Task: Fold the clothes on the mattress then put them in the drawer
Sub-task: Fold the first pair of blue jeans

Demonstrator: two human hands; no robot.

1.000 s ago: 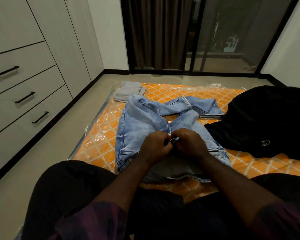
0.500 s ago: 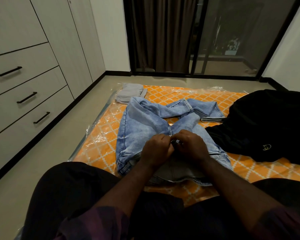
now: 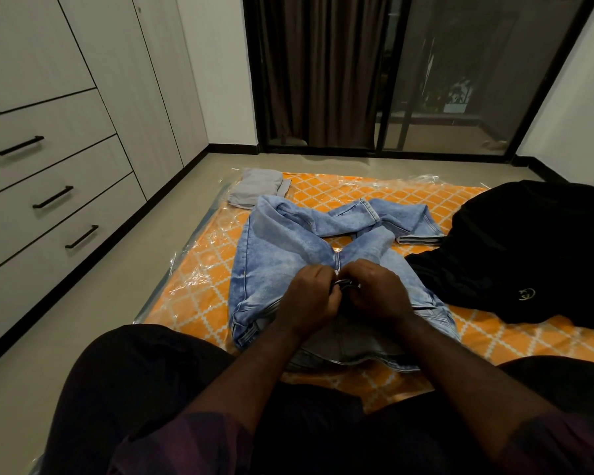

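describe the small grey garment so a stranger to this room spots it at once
Find the orange patterned mattress on the floor; go to its far left corner, toward the drawers. The grey garment lies there, just beyond the light blue jeans. It alone is grey and compact, unlike the spread jeans and big black garment.
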